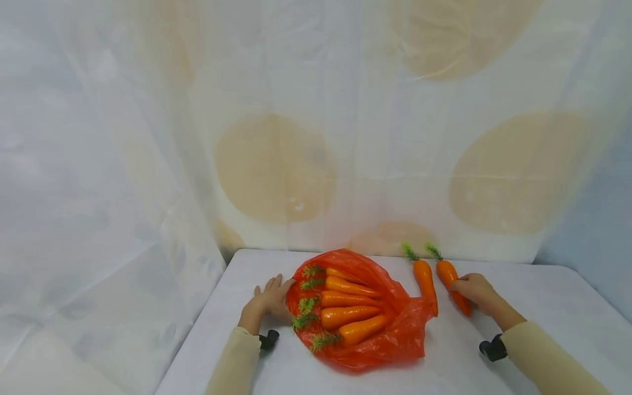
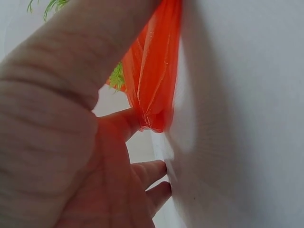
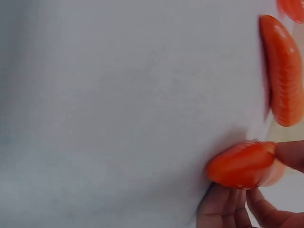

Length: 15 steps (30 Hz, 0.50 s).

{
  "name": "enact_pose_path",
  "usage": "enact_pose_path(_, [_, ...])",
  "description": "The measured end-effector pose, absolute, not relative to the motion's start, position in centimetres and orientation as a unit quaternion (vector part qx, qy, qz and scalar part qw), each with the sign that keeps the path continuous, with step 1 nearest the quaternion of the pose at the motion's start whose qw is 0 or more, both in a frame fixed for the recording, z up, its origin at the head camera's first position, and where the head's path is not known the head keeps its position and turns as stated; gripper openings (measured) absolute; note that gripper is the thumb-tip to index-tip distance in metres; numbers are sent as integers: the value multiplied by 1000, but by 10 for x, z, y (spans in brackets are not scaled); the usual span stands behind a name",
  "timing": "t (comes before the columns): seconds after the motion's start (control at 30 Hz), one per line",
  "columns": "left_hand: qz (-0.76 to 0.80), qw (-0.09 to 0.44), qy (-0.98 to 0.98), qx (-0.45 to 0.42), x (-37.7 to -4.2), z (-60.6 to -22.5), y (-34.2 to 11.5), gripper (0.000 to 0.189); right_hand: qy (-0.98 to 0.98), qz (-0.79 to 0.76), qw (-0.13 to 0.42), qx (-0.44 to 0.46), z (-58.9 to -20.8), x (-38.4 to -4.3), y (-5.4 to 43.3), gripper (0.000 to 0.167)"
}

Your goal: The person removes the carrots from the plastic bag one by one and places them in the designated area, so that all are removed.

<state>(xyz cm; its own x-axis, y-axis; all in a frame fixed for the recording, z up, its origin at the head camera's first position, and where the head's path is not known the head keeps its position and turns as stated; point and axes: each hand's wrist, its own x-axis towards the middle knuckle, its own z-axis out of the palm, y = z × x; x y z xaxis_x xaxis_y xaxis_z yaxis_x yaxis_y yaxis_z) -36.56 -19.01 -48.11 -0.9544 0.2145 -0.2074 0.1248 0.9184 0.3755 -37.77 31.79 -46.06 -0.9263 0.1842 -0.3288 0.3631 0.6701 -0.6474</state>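
An orange carrot [image 1: 446,271] with a green leafy top lies toward the back right of the table. My right hand [image 1: 476,291] holds it, thumb on one side and fingers on the other, as the right wrist view also shows. Left of it lies a second carrot [image 1: 423,277], its tip against the bag's gathered end. My left hand [image 1: 274,296] is at the left edge of a red plastic bag [image 1: 405,340], thumb and index finger around the rim and the other fingers loose. Several carrots [image 1: 348,316] lie side by side in the bag, leafy tops to the left.
A white table [image 1: 212,334] bears everything. Behind it hangs a pale curtain [image 1: 375,137] with tan round patches, and more pale sheeting [image 1: 99,219] stands at the left. Black wrist mounts [image 1: 492,348] sit at both cuffs.
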Motion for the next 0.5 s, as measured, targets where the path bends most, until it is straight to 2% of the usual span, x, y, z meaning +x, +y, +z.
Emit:
enact_pose_path(0.1, [180, 122, 972, 87, -366, -479, -190, 102, 899, -387, 127, 163, -459, -378, 319, 64])
enact_pose_path(0.5, [183, 119, 972, 90, -364, -479, -190, 102, 909, -370, 137, 133, -468, -382, 334, 75])
